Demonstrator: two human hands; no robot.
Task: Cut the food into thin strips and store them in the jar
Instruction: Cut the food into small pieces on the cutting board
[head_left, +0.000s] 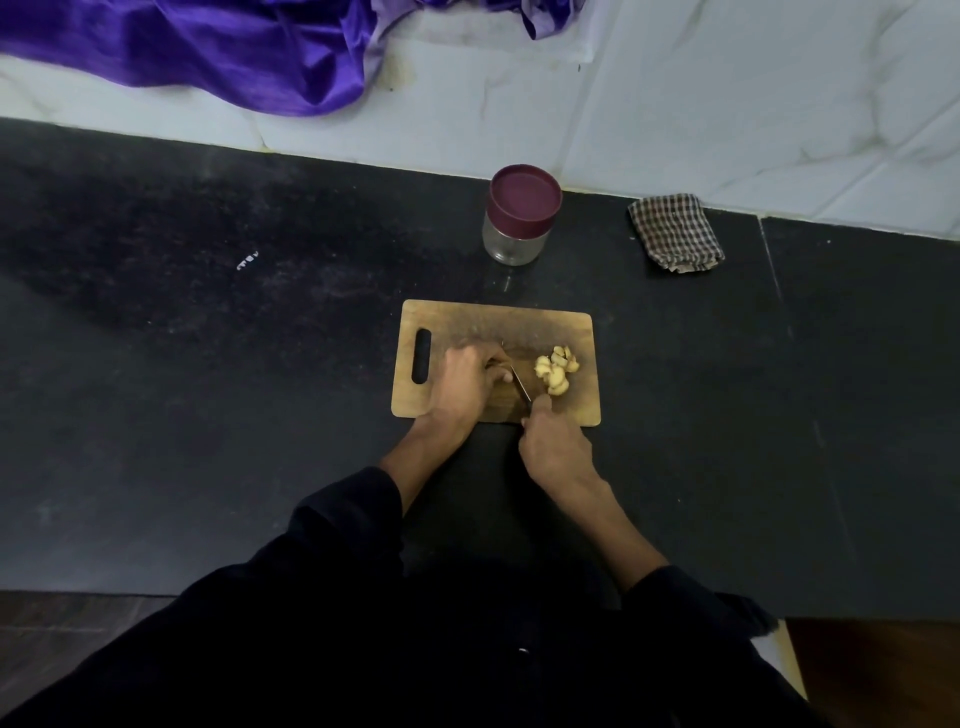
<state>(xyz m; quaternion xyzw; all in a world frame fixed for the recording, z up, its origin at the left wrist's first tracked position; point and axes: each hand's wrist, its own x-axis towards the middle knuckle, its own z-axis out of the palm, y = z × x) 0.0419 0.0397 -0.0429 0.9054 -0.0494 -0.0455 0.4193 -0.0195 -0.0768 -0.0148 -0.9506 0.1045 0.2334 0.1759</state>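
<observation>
Food (557, 375): pale cut pieces at 3 o'clock on cutting board (493, 322). Left hand (467, 379) curled on hidden piece beside knife (521, 387); right hand (553, 447) gripping handle. Risk: nicked fingertips. Jar (522, 215) at 12 o'clock, lidded.

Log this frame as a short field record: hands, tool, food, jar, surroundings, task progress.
left hand: fingers curled on the board, beside the blade; what it holds is hidden
right hand: grips the knife at the board's near edge
food: pale yellow pieces piled on the board's right part, right of the blade
jar: behind the board, maroon lid on, looks empty
cloth: checked, folded, right of the jar
fabric: purple, far left at the wall
counter: dark
progress: cutting under way, nothing stored yet
</observation>
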